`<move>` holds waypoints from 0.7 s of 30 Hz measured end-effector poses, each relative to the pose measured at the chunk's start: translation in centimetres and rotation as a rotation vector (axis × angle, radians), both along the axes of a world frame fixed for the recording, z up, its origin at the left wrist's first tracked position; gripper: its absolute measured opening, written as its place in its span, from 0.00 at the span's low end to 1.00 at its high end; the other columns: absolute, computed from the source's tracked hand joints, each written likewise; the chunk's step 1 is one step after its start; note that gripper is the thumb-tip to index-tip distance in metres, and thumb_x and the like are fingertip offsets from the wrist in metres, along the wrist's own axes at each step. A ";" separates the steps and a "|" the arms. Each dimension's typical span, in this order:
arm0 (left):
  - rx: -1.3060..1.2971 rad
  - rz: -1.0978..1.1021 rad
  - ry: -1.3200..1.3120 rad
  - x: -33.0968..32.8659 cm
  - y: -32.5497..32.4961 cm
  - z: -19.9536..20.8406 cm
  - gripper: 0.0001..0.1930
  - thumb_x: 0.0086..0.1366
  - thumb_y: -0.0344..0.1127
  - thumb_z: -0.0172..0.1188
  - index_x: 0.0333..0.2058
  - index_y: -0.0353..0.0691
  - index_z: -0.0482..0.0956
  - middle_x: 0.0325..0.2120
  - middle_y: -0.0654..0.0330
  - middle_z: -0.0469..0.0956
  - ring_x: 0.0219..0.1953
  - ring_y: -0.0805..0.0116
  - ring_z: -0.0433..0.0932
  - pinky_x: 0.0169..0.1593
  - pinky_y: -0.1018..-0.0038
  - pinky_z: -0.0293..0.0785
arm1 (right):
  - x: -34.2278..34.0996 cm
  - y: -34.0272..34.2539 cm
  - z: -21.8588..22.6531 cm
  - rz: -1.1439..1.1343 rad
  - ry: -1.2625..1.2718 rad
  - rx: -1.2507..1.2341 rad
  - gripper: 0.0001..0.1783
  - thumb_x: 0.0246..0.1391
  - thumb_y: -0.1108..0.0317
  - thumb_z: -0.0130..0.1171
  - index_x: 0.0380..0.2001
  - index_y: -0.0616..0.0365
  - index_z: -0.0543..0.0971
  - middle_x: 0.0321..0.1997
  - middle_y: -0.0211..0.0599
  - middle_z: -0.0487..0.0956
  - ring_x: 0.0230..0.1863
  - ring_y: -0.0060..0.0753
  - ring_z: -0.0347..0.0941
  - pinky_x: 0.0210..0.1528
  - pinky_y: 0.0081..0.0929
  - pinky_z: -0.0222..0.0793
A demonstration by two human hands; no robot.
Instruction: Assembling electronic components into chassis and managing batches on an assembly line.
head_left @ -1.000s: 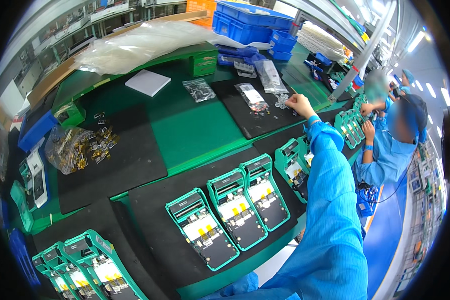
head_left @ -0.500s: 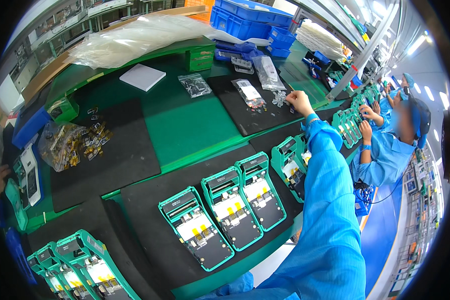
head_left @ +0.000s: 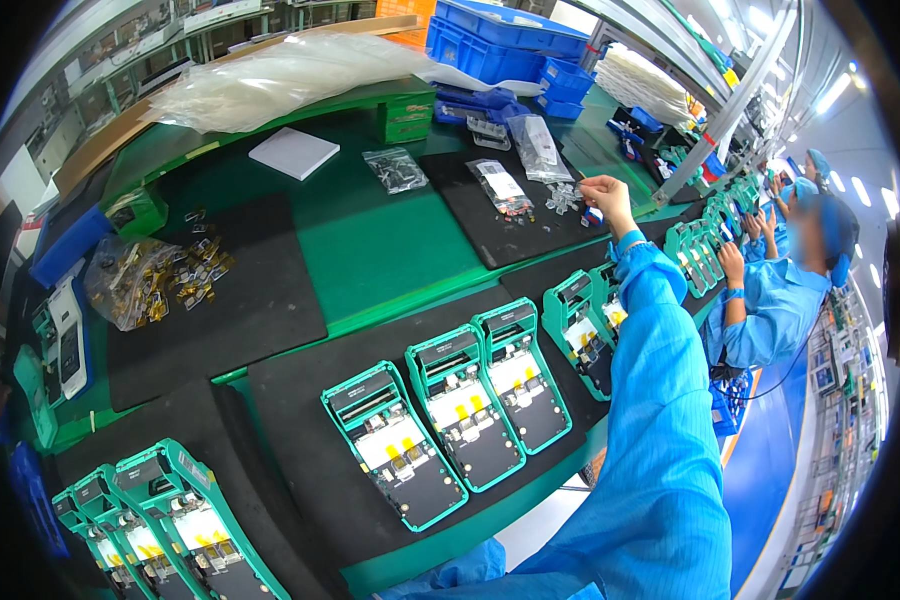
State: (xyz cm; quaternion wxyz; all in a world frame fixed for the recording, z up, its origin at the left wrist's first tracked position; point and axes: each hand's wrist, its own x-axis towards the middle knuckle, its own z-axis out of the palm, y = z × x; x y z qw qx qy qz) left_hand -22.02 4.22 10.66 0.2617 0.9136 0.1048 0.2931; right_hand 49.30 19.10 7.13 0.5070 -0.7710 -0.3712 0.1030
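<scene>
Pinched narrow, the right hand (head_left: 610, 198) hovers just beside clear plastic pieces (head_left: 563, 199) on one black mat (head_left: 478, 222); I can't tell whether it holds any. Three green-framed device housings (head_left: 473, 425) lie nearer the person.

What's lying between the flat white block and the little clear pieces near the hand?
In the head view: a clear bag of parts, then a white-labelled bag.

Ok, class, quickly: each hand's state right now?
Left hand: not in view.
Right hand: pinched closed beside the small clear pieces; whether it holds one cannot be told.
</scene>
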 end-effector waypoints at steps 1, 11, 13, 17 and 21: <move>-0.003 -0.002 -0.006 0.2 0.0 0.0 0.15 0.50 0.32 0.68 0.39 0.42 0.83 0.39 0.59 0.82 0.39 0.61 0.80 0.40 0.69 0.75 | 0.0 -0.1 0.0 -0.011 -0.011 0.016 0.09 0.51 0.72 0.67 0.37 0.62 0.84 0.31 0.32 0.84 0.31 0.18 0.77 0.33 0.17 0.72; -0.202 0.016 0.003 5.1 -2.5 -2.1 0.21 0.55 0.37 0.67 0.48 0.41 0.80 0.49 0.53 0.78 0.49 0.55 0.78 0.49 0.65 0.74 | -12.0 -2.2 8.6 0.250 -0.021 0.255 0.12 0.57 0.65 0.65 0.42 0.57 0.82 0.35 0.28 0.83 0.34 0.15 0.76 0.30 0.13 0.64; -0.225 0.070 0.024 7.9 -1.0 -2.1 0.10 0.54 0.32 0.66 0.37 0.42 0.82 0.44 0.60 0.79 0.49 0.59 0.78 0.51 0.66 0.76 | -18.0 -6.1 10.9 0.422 -0.128 0.221 0.11 0.57 0.68 0.65 0.41 0.59 0.82 0.34 0.30 0.83 0.35 0.17 0.76 0.39 0.16 0.69; -0.084 0.229 0.161 11.5 -0.5 -2.2 0.23 0.55 0.39 0.66 0.51 0.45 0.78 0.57 0.55 0.73 0.60 0.56 0.70 0.61 0.59 0.65 | -31.0 -11.0 8.3 0.756 -0.032 0.010 0.04 0.51 0.78 0.65 0.32 0.63 0.82 0.34 0.33 0.83 0.38 0.23 0.79 0.41 0.21 0.76; -0.037 0.262 0.276 11.8 -0.2 -5.4 0.33 0.55 0.43 0.66 0.60 0.44 0.70 0.63 0.52 0.66 0.66 0.57 0.64 0.65 0.58 0.58 | -37.6 -12.1 3.5 0.955 -0.464 0.057 0.08 0.45 0.76 0.68 0.31 0.59 0.80 0.33 0.36 0.77 0.38 0.41 0.76 0.39 0.33 0.73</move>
